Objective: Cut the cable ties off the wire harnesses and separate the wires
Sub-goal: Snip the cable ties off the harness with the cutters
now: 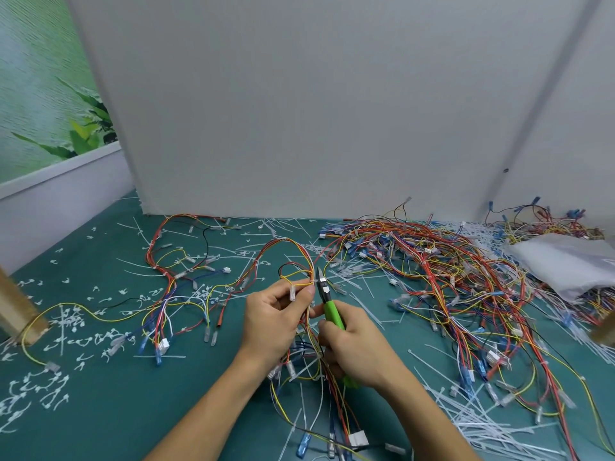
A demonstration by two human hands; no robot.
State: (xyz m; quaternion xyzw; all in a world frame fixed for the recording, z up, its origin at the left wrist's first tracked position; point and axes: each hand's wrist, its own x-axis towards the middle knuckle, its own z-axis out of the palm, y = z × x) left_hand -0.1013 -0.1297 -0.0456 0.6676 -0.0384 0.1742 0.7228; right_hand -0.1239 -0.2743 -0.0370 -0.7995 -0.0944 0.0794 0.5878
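Behind the green table (pixel 100 410), a white panel (pixel 299 111) closes off the back. At right, a big heap of harnesses (pixel 449 277) sprawls with a plastic bag (pixel 565 261) on it, and cut cable ties (pixel 66 321) litter the left. Mid-table, the left hand (pixel 276 314) pinches a harness (pixel 312 271). The right hand (pixel 352 347) grips green cutters (pixel 327 304), their tips against that bundle.

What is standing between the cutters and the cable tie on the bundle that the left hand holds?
Nothing visible does. The cutters in the right hand have their tips right at the white tie, beside the left hand pinching the bundle.
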